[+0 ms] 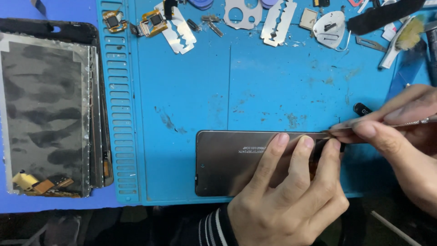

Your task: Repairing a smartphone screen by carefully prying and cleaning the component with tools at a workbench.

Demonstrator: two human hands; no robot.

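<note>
A dark phone screen panel [227, 164] lies face down on the blue work mat [191, 91] near its front edge. My left hand [287, 196] presses on the panel's right half, fingers spread flat over it. My right hand [400, 123] comes in from the right and pinches a thin metal blade tool [339, 133] whose tip meets the panel's top edge, just above my left fingertips. A small black part [362, 109] lies on the mat behind the tool.
A disassembled tablet display [45, 114] with ribbon connectors lies at the left. Along the mat's back edge sit razor blades [276, 20], small circuit boards [152, 22], metal shields, a pick [328, 28], a brush [400, 38] and a black strip [387, 16].
</note>
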